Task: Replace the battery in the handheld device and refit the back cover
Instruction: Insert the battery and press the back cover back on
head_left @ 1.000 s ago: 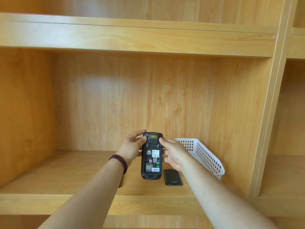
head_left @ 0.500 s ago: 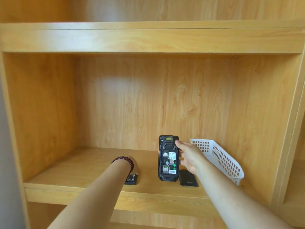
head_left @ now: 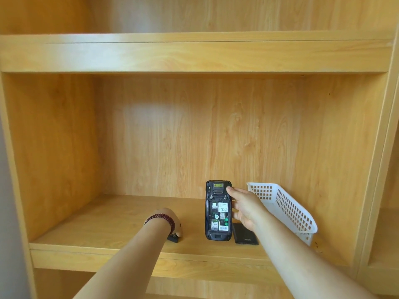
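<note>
The black handheld device (head_left: 218, 212) stands upright on the shelf board (head_left: 108, 225), its back facing me. The cover is off, so the empty battery bay with stickers and card slots shows. My right hand (head_left: 245, 207) grips its right edge, thumb near the top. My left hand (head_left: 170, 219), with a dark bead bracelet at the wrist, is bent down over a small black battery (head_left: 172, 238) lying on the shelf left of the device. Only a corner of the battery shows under the fingers. A flat black back cover (head_left: 245, 235) lies just right of the device's foot.
A white perforated plastic basket (head_left: 287, 208) leans tilted against the right wall of the wooden shelf compartment. The compartment has a back panel, side walls and a shelf above. Another compartment opens at the far right.
My left hand let go of the device and dropped to the shelf onto the small battery. The right hand alone keeps the device upright. My view shifted left.
</note>
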A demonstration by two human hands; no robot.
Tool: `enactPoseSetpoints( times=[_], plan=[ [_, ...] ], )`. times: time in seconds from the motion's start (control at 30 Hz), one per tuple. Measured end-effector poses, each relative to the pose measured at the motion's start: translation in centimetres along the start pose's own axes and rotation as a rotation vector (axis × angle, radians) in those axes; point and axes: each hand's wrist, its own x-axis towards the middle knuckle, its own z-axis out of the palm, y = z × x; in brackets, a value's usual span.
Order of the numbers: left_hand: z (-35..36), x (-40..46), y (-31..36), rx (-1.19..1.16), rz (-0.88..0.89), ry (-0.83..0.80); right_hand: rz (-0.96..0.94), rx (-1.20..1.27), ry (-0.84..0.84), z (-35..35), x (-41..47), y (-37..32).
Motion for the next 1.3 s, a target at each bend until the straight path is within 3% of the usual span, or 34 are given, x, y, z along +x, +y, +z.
enactPoseSetpoints(
  times=[0.13, 0.23, 0.37, 0.5, 0.6, 0.73, 1.3],
  plan=[
    [-0.5, 0.5, -0.8, -0.039, 0.054, -0.014, 0.004, -0.002, 0.007, 0.1, 0.1, 0.1],
    [-0.8, 1.1, -2.0, -0.282, 0.064, -0.039, 0.007, -0.001, 0.011, 0.0, 0.2, 0.2],
    [-1.3, 0.9, -3.1, -0.800, 0.032, -0.032, 0.017, -0.001, 0.028, -0.2, 0.8, 0.4],
    [-3.2, -1.8, -2.1, -1.316, 0.299, -0.074, 0.004, 0.029, 0.053, -0.5, 1.5, -0.1],
    [-3.5, -4.1, -0.8, -1.264, 0.401, -0.132, -0.004, 0.052, 0.071, -0.7, 1.6, -0.6],
    [-2.3, -5.2, 0.7, -1.160, 0.390, -0.257, -0.016, 0.045, 0.074, -0.8, 1.3, -0.6],
    [-2.9, -5.1, 4.8, -1.069, 0.304, -0.192, -0.038, -0.004, 0.053, -0.8, 0.7, -1.2]
  ],
)
